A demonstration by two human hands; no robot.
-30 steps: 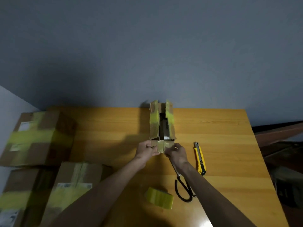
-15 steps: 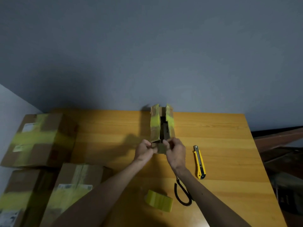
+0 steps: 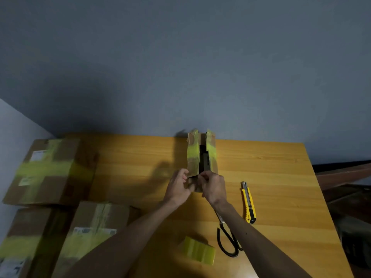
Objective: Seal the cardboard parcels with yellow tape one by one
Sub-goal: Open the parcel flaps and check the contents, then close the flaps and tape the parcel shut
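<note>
Both hands, left (image 3: 178, 187) and right (image 3: 214, 187), curl their fingers around the near end flap of the narrow parcel (image 3: 192, 159), which stands on the counter (image 3: 277, 173) and stretches away from them. A knife (image 3: 248, 202) lies just right of the right hand. Scissors (image 3: 228, 240) lie under the right forearm, and the tape (image 3: 198, 253) sits nearer the body. Taped boxes (image 3: 50, 169) lie well to the left.

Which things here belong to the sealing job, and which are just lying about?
In use: narrow open cardboard parcel, gripped by left hand and right hand; yellow tape roll.
Idle: black-handled scissors, yellow utility knife, three taped cardboard boxes.
</note>
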